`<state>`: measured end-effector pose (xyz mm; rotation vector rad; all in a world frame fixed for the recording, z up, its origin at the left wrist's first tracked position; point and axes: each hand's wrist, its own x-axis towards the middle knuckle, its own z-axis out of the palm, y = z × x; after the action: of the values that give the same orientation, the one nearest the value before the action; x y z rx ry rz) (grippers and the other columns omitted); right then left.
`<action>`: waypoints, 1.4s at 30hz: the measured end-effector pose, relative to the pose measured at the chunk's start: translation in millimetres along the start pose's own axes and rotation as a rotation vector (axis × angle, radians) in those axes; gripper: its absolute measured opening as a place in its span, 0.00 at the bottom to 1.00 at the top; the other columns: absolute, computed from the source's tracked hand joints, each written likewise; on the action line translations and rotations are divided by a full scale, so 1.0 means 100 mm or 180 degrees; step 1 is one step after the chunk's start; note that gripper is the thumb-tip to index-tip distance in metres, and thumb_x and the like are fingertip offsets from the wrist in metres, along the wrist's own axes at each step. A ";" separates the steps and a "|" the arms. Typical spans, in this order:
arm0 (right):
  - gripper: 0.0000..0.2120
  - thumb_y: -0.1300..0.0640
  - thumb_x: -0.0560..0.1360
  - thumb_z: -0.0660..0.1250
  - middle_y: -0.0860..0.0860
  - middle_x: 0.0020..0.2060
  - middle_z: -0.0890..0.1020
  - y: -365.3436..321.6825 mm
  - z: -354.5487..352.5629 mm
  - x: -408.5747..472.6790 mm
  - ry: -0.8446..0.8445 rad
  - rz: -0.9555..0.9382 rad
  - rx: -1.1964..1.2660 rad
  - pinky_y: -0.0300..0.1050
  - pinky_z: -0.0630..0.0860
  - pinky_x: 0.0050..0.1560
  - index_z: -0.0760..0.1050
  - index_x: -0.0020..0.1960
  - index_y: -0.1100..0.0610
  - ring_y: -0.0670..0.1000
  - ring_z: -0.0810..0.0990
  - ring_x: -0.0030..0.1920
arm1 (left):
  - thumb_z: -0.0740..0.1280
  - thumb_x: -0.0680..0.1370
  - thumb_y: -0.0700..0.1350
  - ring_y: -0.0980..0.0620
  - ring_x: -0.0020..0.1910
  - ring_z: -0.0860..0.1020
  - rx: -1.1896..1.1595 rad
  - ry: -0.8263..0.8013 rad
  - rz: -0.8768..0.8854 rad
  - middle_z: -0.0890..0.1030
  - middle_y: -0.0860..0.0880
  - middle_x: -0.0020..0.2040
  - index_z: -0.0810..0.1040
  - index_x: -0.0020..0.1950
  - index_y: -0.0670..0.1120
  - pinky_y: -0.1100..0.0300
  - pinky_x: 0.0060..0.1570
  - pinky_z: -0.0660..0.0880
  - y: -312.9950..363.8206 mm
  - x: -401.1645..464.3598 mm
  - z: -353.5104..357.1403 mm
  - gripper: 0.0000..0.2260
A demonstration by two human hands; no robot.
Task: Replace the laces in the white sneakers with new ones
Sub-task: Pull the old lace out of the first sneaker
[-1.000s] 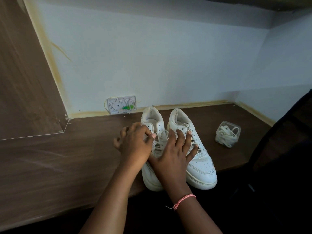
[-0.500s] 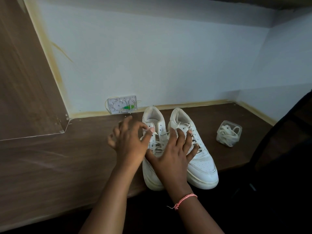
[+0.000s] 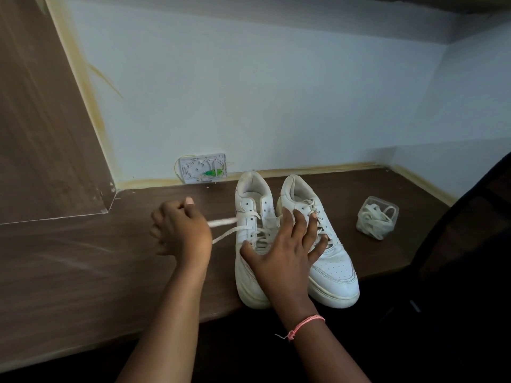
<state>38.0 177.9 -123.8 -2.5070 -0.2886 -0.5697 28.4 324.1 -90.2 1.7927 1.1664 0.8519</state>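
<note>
A dark wooden desk [image 3: 83,266] runs under both hands and back to a pale blue wall [image 3: 249,92]; a wooden side panel [image 3: 41,120] rises to the far left of the left hand. Two white sneakers stand side by side at the desk's near edge, toes toward the person. The left sneaker [image 3: 250,217] lies just right of the left hand and under the thumb side of the right hand; the right sneaker [image 3: 331,266] lies under the right hand's outer fingers.

The right hand [image 3: 282,250] rests across both shoes with its fingers spread wide and straight, pressing on the laced fronts and gripping nothing. A pink thread bracelet [image 3: 305,324] circles its wrist. The left hand [image 3: 179,230] is curled closed over the desk, pinching the old lace [image 3: 224,229], whose two strands stretch from the left sneaker's eyelets across to that fist.

Well to the right of the right hand stands a small clear plastic container [image 3: 377,217] with coiled white laces [image 3: 374,221] inside. Beyond the left hand, against the wall's foot, sits a white wall socket plate [image 3: 203,168] with a green spot.
</note>
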 end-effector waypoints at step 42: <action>0.07 0.55 0.70 0.73 0.54 0.62 0.76 0.06 -0.01 0.15 0.0298 -0.0573 -0.0355 0.71 0.54 0.66 0.81 0.47 0.49 0.62 0.59 0.72 | 0.53 0.84 0.51 0.50 0.78 0.50 0.1280 -0.1465 0.2324 0.52 0.57 0.80 0.56 0.75 0.68 0.43 0.71 0.51 -0.01 -0.29 0.15 0.21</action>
<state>53.1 173.3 -119.2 -2.5676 -0.4618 -0.7925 31.2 293.4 -100.7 2.6393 0.3797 0.5469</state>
